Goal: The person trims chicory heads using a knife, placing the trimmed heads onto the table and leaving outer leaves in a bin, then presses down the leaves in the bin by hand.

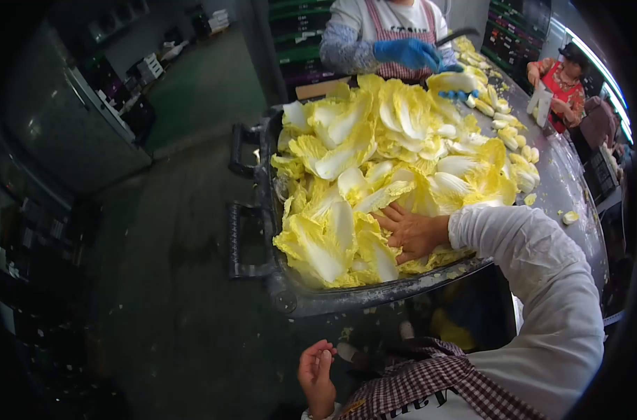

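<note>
Yellow-white napa cabbage leaves (332, 238) are heaped high in a dark bin (318, 301) with black side handles. My right hand (411, 232) reaches in from the right and lies on the front of the heap, palm down with fingers spread. Its fingertips are partly hidden among the leaves, and I see nothing gripped in it. My left hand (317, 378) hangs low by my checked apron, apart from the bin. Its fingers are loosely bent, with nothing visible in them.
Across the bin, a co-worker's blue-gloved hand (409, 53) holds a dark-bladed knife (458, 35) near cabbage pieces. A metal table (574, 189) on the right bears small cabbage hearts (525, 150). Another person (560, 87) works beyond. Stacked crates (301, 35) stand behind.
</note>
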{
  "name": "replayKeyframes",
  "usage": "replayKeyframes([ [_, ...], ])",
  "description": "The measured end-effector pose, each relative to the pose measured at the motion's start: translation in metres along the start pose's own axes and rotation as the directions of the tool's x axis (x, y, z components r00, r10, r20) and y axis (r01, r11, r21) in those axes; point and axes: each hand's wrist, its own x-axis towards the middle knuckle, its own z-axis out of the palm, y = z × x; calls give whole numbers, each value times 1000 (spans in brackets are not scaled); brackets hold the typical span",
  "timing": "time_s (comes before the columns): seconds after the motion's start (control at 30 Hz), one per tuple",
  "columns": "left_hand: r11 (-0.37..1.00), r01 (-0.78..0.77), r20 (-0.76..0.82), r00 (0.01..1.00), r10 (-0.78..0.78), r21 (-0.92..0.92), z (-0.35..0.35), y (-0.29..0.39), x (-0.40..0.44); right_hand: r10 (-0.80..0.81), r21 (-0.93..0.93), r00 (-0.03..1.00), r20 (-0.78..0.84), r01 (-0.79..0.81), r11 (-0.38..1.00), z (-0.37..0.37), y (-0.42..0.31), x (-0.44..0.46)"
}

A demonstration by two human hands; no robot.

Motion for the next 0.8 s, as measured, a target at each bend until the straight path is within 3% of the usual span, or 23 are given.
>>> replayKeyframes([
  [0.1,999,-24,86,996,27,-35,-7,7,0,-7,-31,990,-142,2,1000,-11,-9,-2],
  [0.17,999,-41,115,992,45,-32,-13,7,1,24,-24,999,22,-24,999,-51,-19,-8],
  [0.2,999,-40,126,991,43,-24,-16,7,1,-17,60,1000,18,16,998,-63,-17,-13],
  [0.23,999,-42,143,989,45,-23,-19,8,1,-21,-6,1000,19,22,1000,-77,-19,-18],
  [0.3,999,-37,158,987,37,-1,-27,10,1,42,174,997,70,-54,983,-112,-19,-15],
  [0.37,999,-45,166,985,45,-4,-34,12,-2,149,292,982,-113,-111,950,-138,-5,-12],
  [0.4,999,-53,164,985,54,-10,-38,13,-2,189,245,945,-266,-123,962,-146,8,-6],
  [0.43,998,-62,162,985,62,-6,-41,14,-4,211,201,885,-416,-137,970,-149,22,4],
  [0.5,997,-70,99,993,67,25,-48,17,-11,297,52,718,-630,-342,938,-151,47,27],
  [0.53,996,-78,78,994,75,37,-51,18,-14,424,77,677,-601,-478,875,-145,65,41],
  [0.57,995,-85,77,994,81,47,-56,17,-16,424,85,672,-608,-475,876,-138,68,51],
  [0.63,997,-48,24,999,47,57,-65,13,-21,758,127,598,-261,-757,641,-122,66,68],
  [0.8,1000,-24,-23,999,24,16,-78,-6,-17,597,-60,800,-58,-600,798,-95,6,82],
])
